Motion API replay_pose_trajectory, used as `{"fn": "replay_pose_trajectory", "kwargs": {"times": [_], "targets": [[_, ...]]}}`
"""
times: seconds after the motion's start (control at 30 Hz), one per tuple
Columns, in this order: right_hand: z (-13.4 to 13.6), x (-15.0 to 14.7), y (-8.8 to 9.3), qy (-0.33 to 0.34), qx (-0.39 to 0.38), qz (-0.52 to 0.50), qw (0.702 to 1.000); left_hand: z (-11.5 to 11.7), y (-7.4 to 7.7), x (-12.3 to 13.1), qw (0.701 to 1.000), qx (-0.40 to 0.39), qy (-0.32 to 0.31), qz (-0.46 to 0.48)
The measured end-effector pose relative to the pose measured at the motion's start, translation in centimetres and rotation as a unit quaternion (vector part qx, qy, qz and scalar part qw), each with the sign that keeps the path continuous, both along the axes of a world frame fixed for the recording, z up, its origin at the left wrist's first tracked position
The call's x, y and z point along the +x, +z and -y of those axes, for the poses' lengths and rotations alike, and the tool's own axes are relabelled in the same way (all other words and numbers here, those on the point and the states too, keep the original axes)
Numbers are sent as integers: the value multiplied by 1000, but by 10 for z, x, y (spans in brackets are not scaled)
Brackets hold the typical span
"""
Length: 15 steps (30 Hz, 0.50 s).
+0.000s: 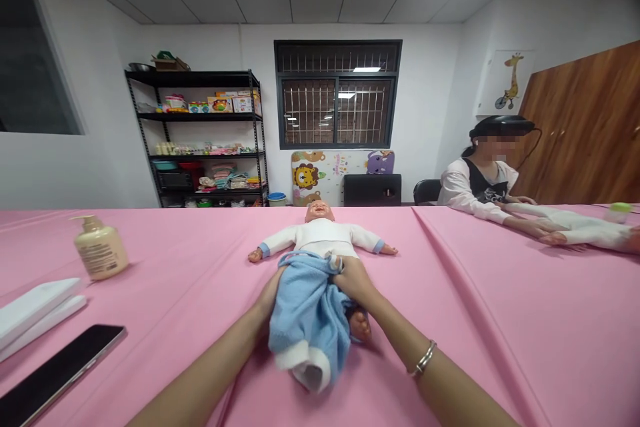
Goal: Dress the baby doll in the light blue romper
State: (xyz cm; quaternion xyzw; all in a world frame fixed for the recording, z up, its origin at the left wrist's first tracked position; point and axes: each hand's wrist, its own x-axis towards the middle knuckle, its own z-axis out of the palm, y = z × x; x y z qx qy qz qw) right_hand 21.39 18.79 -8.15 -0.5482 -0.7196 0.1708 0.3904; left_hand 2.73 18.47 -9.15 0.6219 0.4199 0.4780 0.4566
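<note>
A baby doll in a white top with blue cuffs lies on its back, head toward the far edge of the pink-covered table. Light blue doll trousers with white cuffs lie bunched over its lower body. One bare foot shows at the right of the cloth. My right hand is closed on the waistband near the doll's belly. On the other side, my left hand is at the trousers' edge, its fingers mostly hidden by the fabric.
At left are a pump bottle, folded white cloths and a phone. To the right, a person wearing a headset handles another doll. Behind the table stand a black shelf and a chair.
</note>
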Motion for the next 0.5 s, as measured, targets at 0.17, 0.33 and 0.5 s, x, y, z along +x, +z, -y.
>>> {"fn": "replay_pose_trajectory", "kwargs": {"times": [0.17, 0.33, 0.5], "targets": [[-3, -2, -5, 48, -16, -123, 991, 8, -4, -3, 984, -101, -18, 142], [1, -7, 3, 241, -64, -161, 955, 10, -4, -1, 996, -62, 1, 61], [-1, -8, 6, 255, -97, -177, 945, -10, -7, 8, 990, 56, 112, -57]]}}
